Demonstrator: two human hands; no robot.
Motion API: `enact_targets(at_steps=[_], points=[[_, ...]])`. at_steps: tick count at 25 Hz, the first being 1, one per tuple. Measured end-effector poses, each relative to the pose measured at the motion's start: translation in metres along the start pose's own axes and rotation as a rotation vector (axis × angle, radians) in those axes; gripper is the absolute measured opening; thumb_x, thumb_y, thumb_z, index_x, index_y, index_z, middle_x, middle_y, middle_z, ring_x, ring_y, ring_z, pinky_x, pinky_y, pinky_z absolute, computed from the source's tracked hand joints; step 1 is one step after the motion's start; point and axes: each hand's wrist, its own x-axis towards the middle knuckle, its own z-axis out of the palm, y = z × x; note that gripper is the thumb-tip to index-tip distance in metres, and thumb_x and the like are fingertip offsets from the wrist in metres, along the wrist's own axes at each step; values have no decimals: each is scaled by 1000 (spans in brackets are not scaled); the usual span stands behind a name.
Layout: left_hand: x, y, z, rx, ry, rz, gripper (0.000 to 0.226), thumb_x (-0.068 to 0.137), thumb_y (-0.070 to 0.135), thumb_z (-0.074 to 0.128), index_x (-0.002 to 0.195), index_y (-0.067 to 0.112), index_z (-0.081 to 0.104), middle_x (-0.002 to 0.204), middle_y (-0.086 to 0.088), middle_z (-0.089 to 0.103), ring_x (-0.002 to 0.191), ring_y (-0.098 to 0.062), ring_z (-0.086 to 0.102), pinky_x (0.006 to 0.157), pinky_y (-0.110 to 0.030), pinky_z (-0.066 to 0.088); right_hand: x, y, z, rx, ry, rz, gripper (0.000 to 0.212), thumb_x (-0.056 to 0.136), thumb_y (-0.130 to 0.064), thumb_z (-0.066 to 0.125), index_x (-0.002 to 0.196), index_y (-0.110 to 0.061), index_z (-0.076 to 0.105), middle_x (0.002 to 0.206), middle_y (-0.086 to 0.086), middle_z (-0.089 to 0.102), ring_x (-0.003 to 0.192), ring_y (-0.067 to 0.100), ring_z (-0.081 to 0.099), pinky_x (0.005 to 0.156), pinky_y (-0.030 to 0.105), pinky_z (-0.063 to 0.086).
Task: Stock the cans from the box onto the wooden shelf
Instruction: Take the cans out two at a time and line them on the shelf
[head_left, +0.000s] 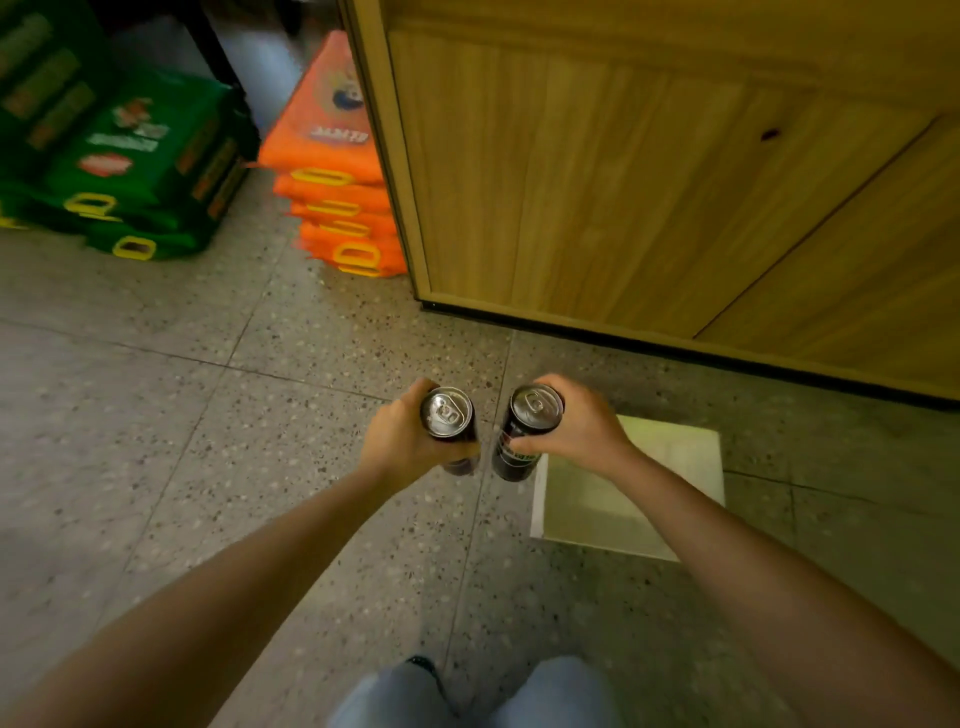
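Note:
My left hand (400, 441) grips a tall dark can (447, 415) with a silver pull-tab top, held upright above the floor. My right hand (582, 426) grips a second dark can (530, 415) of the same kind, its white label showing lower down. The two cans hang side by side, close but apart. Below and right of my right hand, a pale open box (649, 467) sits on the floor; no can shows in the part I can see. The wooden shelf unit (623, 182) rises ahead; only its closed lower panels are in view.
Stacked orange sacks (337, 208) lean against the shelf unit's left corner. Green sacks (130, 171) are piled at the far left. The floor is speckled grey tile. My knees in light trousers (478, 696) show at the bottom edge.

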Motion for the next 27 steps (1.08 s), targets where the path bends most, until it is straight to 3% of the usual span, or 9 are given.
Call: enact_targets(at_steps=[2, 6, 9, 15, 17, 23, 27], points=[[-15, 63, -50, 13, -12, 35, 60, 53, 32, 85, 103, 17, 55, 94, 5, 65, 83, -13, 61, 68, -23, 47, -30, -53, -48, 41, 15, -10, 60, 46, -32, 86, 97, -27, 56, 98, -7, 66, 92, 15, 63, 83, 45, 53], [-48, 201, -158, 46, 1, 134, 60, 53, 33, 85, 102, 17, 56, 89, 7, 62, 81, -12, 60, 68, -22, 45, -97, -168, -159, 99, 92, -25, 71, 50, -24, 88, 111, -20, 53, 102, -7, 61, 97, 14, 59, 82, 32, 49], [-67, 284, -216, 58, -2, 207, 63, 52, 35, 85, 104, 17, 56, 96, 3, 67, 82, -11, 60, 69, -23, 48, -137, -233, -230, 117, 138, -23, 81, 51, -25, 87, 119, -20, 44, 115, -1, 58, 104, 17, 55, 91, 39, 49], [-103, 450, -319, 37, -38, 410, 65, 54, 39, 85, 109, 20, 56, 107, 3, 69, 93, -10, 63, 79, -26, 53, -225, -347, -380, 193, 240, -61, 64, 56, -16, 84, 109, -19, 48, 112, -1, 59, 110, 20, 56, 91, 36, 47], [-107, 495, -335, 29, -50, 478, 64, 54, 40, 84, 109, 20, 58, 107, 3, 69, 94, -9, 64, 81, -26, 54, -250, -372, -416, 195, 303, -89, 58, 60, -12, 81, 107, -20, 48, 107, -6, 56, 109, 17, 53, 90, 34, 46], [-100, 615, -342, 4, -86, 593, 71, 53, 49, 80, 113, 19, 58, 112, 0, 68, 104, -17, 64, 88, -36, 54, -295, -394, -520, 207, 595, -105, 66, 64, -20, 80, 122, -15, 48, 130, 6, 54, 120, 24, 50, 93, 34, 43], [-82, 695, -324, -92, -76, 631, 64, 56, 42, 83, 110, 15, 63, 110, -4, 70, 102, -18, 64, 85, -34, 54, -301, -389, -594, 302, 681, -159, 60, 69, -10, 76, 123, -12, 49, 120, 4, 57, 110, 16, 49, 89, 30, 41]])
